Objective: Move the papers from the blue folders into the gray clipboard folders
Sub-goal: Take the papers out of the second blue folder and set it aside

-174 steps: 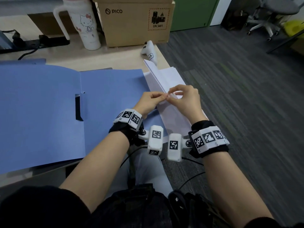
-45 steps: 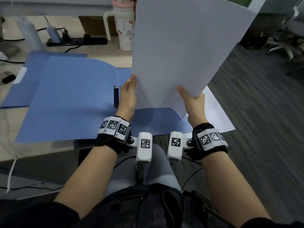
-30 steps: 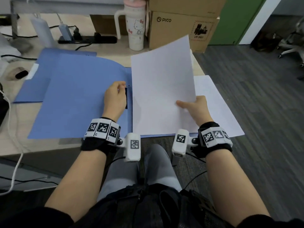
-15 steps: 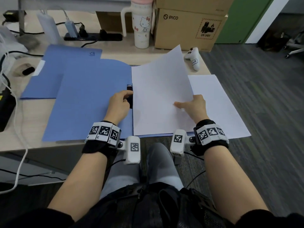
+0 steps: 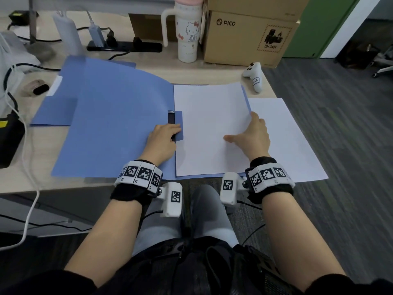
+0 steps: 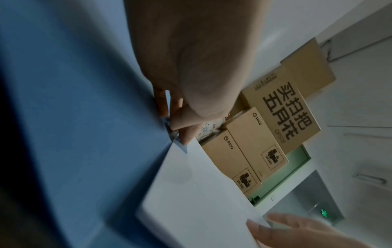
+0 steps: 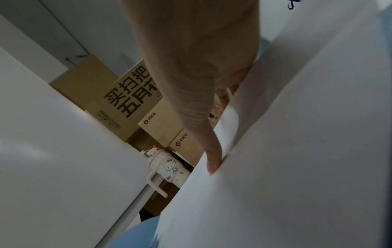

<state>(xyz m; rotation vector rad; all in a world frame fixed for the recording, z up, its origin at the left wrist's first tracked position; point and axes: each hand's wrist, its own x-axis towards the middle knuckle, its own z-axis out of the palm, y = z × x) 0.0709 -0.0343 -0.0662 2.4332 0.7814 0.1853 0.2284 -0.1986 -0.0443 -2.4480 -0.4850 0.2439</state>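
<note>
While the top sheet [image 5: 208, 116] lies on the right leaf of the blue folder [image 5: 110, 128], step: you seem to be freeing paper from it; none looks filed yet.
Left hand [image 5: 162, 141]: fingers curled, pinching the blue tab [image 5: 179, 120] at the folder's spine.
Right hand [image 5: 253, 135]: thumb on the sheet, fingers tucked under its edge at the folder's right side.
Loose sheet [image 5: 282, 141]: just right of the folder, overhanging the surface [image 5: 46, 150].
Next move: probably lifting the sheet clear of the tab without creasing it.
Hidden: no gray clipboard folder in view; you cannot tell how many sheets lie beneath.
</note>
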